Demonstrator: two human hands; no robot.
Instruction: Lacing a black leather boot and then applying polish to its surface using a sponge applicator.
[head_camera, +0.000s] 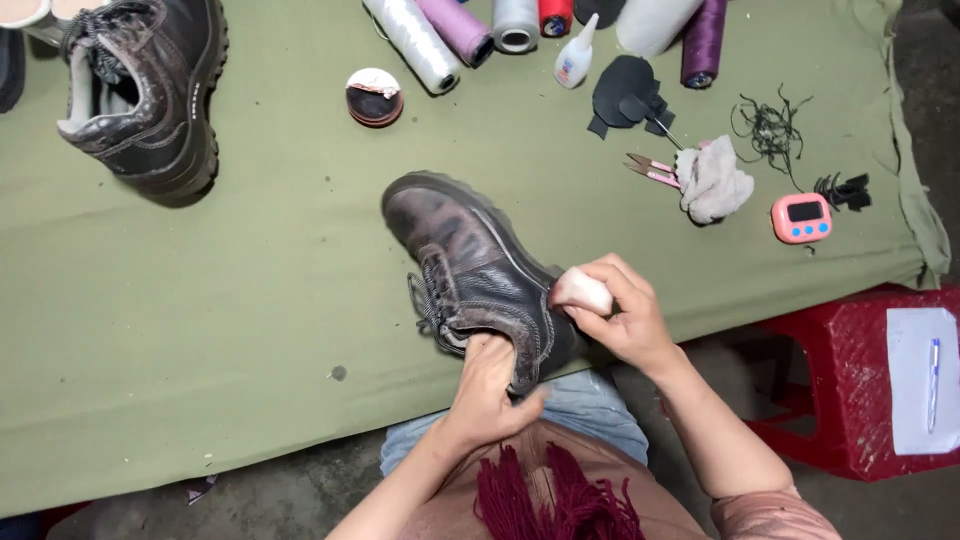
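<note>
Head view: a dark brown boot (470, 265) lies on the green table cloth (200, 300), near the mid of the pic, w/ its toe at 11 o'clock and its heel at 5 o'clock, right at the table edge.

The left hand (490, 385) is at 6 o'clock from the boot. Its fingers go inside the boot's opening and the thumb stays outside, so it's clamped on the boot's back rim.

The right hand (620, 315) is at 3 o'clock from the boot's heel. Its fingers are curled tight round a small white cloth pad (580, 290), and the pad touches the heel side of the boot.

A 2nd black boot (150, 90) sits at 10 o'clock, far from the hands, tipped on its side.

At 12 o'clock there are thread spools (440, 35), white, purple, red & more, some lying down. A small glue bottle (574, 58) is just beside them. A round tin (374, 96) sits at 11 o'clock from the boot in hand.

At 1 o'clock lie black leather bits (625, 92), pink snips (650, 170) and a crumpled rag (715, 182), the snips touching the rag. A tangle of dark thread (765, 130) is near. A pink timer (801, 218) sits at 2 o'clock.

A red stool (850, 400) stands at 4 o'clock, off the table, w/ white paper (915, 400) and a pen (933, 380) on top.

Dark red yarn (550, 500) hangs at 6 o'clock, over the person's lap.
</note>
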